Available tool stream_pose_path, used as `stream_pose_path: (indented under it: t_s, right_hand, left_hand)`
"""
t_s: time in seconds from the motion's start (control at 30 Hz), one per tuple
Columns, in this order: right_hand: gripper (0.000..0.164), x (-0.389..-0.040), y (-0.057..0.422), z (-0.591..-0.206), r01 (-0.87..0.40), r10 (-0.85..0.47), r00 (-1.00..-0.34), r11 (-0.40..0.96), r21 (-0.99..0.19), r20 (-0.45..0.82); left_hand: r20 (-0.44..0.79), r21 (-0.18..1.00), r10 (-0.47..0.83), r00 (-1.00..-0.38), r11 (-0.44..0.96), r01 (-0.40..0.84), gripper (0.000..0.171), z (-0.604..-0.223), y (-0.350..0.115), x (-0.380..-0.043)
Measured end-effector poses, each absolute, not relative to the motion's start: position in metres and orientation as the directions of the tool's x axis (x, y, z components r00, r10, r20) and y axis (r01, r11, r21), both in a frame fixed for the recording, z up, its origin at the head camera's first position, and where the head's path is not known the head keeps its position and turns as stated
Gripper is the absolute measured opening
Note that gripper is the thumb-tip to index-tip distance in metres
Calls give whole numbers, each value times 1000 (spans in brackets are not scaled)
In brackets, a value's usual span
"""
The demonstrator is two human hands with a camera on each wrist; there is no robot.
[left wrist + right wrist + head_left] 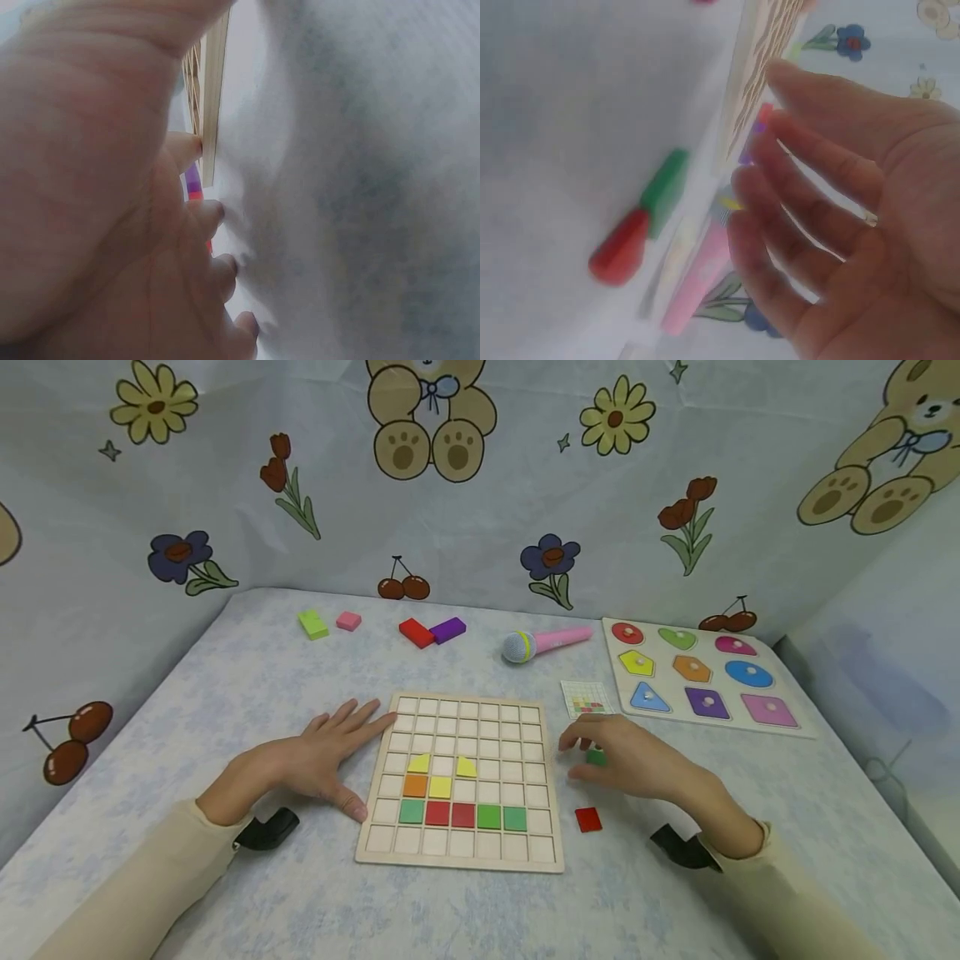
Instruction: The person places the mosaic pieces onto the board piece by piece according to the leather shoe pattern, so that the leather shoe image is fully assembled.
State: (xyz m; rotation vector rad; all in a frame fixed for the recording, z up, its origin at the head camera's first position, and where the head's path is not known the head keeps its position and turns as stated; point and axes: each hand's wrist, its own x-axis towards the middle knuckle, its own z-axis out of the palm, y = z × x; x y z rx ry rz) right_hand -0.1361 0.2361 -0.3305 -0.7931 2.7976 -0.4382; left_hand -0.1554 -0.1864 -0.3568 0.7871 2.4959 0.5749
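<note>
A wooden grid board lies flat on the table, with yellow, orange, red and green pieces in some of its cells. My left hand is spread at the board's left side, index fingertip and thumb at its edge. To the right of the board, my right hand hovers with loosely bent fingers and nothing between them. Beneath it lies a green piece, partly covered in the head view. The right wrist view shows a rounded red piece against that green block. A red square lies nearer to me.
Behind my right hand is a small pattern card. A pink toy microphone and a shape puzzle board stand farther back. Green, pink, red and purple blocks lie along the back.
</note>
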Motion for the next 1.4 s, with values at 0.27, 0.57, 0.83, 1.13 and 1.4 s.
stream_pose_path:
  t_s: [0.27, 0.57, 0.83, 1.13, 1.4]
  right_hand:
    - [30, -148, 256, -328, -377, -443, -872, 880, -290, -210]
    - [25, -149, 258, -330, -359, -430, -875, 885, -298, -223]
    - [21, -145, 243, -334, -403, -459, -868, 874, -272, -189]
    - [18, -137, 204, -322, -487, -540, -828, 826, -282, -150]
    - [13, -134, 157, -323, -594, -650, -743, 750, -291, -161]
  left_hand:
    - [-282, 514, 619, -733, 743, 429, 130, -355, -185, -155]
    - [-275, 518, 622, -733, 738, 432, 130, -354, -186, -156]
    - [-290, 513, 622, -728, 743, 430, 130, -355, -186, -156]
    - [-293, 501, 612, -734, 752, 427, 131, -357, -188, -156]
    - [-287, 507, 616, -734, 748, 429, 130, -357, -188, -155]
